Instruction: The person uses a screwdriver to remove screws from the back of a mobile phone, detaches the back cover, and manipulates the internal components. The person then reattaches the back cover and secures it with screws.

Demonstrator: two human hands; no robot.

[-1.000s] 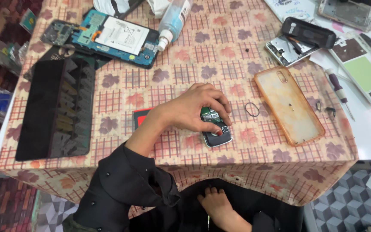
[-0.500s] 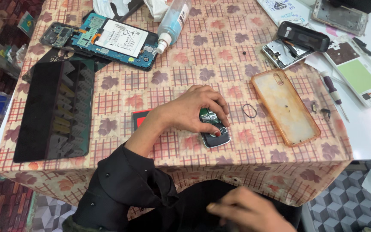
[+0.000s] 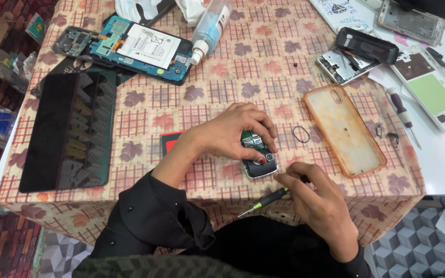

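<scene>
My left hand [image 3: 233, 134] lies over a small opened phone [image 3: 257, 157] with a green circuit board, pinning it to the patterned tablecloth [image 3: 217, 92] near the front edge. My right hand [image 3: 315, 198] is just below and to the right of the phone, its fingers closed around a small screwdriver [image 3: 266, 200] with a black and green handle. The metal tip points down and left, away from the phone. A red and black flat piece [image 3: 170, 141] lies partly under my left wrist.
A dark tablet screen [image 3: 68, 128] lies at left, an opened tablet body with white battery [image 3: 135, 49] behind it, a clear bottle [image 3: 209, 31] beside that. An orange-tinted phone case [image 3: 343, 128], a black ring [image 3: 301, 134], another screwdriver [image 3: 403, 113] and dismantled phones [image 3: 356, 54] lie right.
My right hand has come up from my lap to the table edge, now holding the screwdriver beside the phone. My left hand has stayed on the phone.
</scene>
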